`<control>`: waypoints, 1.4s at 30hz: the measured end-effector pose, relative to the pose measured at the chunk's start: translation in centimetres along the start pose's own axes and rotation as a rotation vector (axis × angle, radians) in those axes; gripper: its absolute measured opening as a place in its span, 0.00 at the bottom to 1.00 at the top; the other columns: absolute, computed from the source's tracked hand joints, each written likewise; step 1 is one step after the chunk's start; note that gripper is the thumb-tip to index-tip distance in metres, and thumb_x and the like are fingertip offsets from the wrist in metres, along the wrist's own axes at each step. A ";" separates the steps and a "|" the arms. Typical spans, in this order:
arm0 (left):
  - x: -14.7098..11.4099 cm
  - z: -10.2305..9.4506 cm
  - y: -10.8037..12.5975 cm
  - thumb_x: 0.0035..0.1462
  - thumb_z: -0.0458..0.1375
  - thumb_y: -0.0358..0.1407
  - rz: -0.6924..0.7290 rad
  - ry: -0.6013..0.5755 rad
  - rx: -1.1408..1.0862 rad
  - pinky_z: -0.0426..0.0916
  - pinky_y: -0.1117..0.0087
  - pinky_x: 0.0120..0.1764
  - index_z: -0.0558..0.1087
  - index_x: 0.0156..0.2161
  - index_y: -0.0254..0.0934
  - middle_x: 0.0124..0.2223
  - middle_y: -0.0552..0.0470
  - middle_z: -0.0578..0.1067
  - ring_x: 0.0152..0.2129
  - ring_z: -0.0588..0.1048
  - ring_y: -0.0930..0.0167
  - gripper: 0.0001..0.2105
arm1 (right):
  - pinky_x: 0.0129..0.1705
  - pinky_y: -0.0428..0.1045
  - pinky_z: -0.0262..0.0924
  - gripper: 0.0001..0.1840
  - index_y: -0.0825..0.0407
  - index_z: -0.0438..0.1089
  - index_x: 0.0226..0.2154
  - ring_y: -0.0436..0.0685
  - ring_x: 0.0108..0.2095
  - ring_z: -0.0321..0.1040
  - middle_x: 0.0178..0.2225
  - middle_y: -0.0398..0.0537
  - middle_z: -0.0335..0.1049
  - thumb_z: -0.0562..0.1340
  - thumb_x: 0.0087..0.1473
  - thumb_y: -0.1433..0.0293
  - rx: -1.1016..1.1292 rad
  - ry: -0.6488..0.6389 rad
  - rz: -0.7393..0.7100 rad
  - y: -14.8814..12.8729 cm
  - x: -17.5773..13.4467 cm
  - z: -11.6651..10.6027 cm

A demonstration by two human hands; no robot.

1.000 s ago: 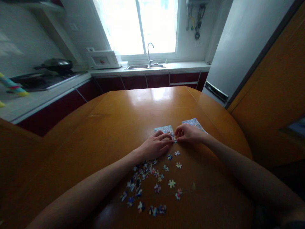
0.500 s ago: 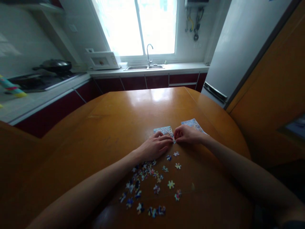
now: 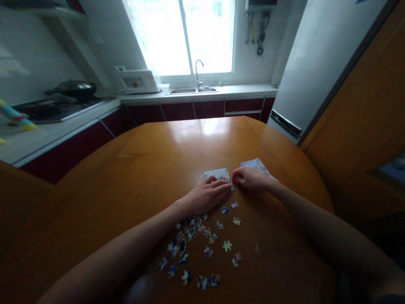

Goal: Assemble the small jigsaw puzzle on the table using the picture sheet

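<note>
My left hand [image 3: 207, 196] lies flat with its fingers stretched out over the lower part of a partly joined jigsaw puzzle [image 3: 219, 172]. Its fingertips reach the puzzle's right edge, beside a small puzzle piece [image 3: 232, 189]. My right hand [image 3: 248, 178] is curled close to that same edge, thumb and fingers drawn together; whether a piece sits between them is hidden. Partly under the right hand is a printed picture sheet [image 3: 257, 164] in blue tones. Nearer to me a heap of loose puzzle pieces [image 3: 193, 228] spreads out below my left forearm.
Single pieces lie apart from the heap, among them a yellow piece [image 3: 227, 245] and a multicoloured piece [image 3: 236, 259]. All rest on a wooden table [image 3: 177, 152]. Beyond it stand a counter with a sink [image 3: 186, 90], a microwave [image 3: 139, 81], and a fridge [image 3: 299, 71] at right.
My right hand's fingers have curled in and drawn slightly right, away from the puzzle's edge. My left fingertips have slid slightly right; the loose pieces stay put.
</note>
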State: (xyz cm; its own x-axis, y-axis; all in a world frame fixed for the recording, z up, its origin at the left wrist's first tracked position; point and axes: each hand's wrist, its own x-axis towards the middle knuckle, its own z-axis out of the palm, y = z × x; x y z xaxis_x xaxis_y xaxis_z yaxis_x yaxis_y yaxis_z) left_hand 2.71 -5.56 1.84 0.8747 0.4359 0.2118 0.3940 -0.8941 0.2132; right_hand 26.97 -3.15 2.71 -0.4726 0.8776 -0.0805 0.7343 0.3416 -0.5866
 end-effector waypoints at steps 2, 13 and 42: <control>0.0 0.1 0.0 0.69 0.48 0.38 0.003 -0.009 0.023 0.60 0.53 0.59 0.62 0.62 0.47 0.60 0.50 0.67 0.51 0.64 0.61 0.18 | 0.32 0.45 0.56 0.15 0.55 0.77 0.31 0.52 0.28 0.67 0.29 0.48 0.76 0.54 0.52 0.79 -0.003 0.006 0.006 -0.2 -0.1 0.0; -0.1 0.4 -1.0 0.69 0.47 0.38 -0.197 0.297 -0.080 0.63 0.57 0.55 0.69 0.52 0.41 0.50 0.46 0.70 0.48 0.65 0.64 0.13 | 0.30 0.44 0.57 0.14 0.55 0.76 0.32 0.51 0.27 0.68 0.28 0.47 0.76 0.55 0.52 0.78 -0.009 0.050 0.035 0.3 0.2 0.1; -0.1 1.0 -3.0 0.66 0.51 0.33 -0.321 0.480 -0.156 0.65 0.61 0.46 0.73 0.42 0.39 0.40 0.49 0.75 0.42 0.69 0.65 0.08 | 0.33 0.46 0.53 0.09 0.48 0.75 0.33 0.55 0.35 0.71 0.36 0.48 0.77 0.58 0.57 0.71 -0.384 0.039 0.012 -3.1 -1.4 1.2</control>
State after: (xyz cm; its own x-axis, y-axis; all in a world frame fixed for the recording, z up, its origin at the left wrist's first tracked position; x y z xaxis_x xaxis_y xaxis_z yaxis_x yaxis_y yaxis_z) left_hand 1.73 -2.97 0.26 0.4795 0.7118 0.5133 0.5396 -0.7004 0.4672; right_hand 24.78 -5.82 3.67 -0.4489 0.8921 -0.0505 0.8725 0.4255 -0.2402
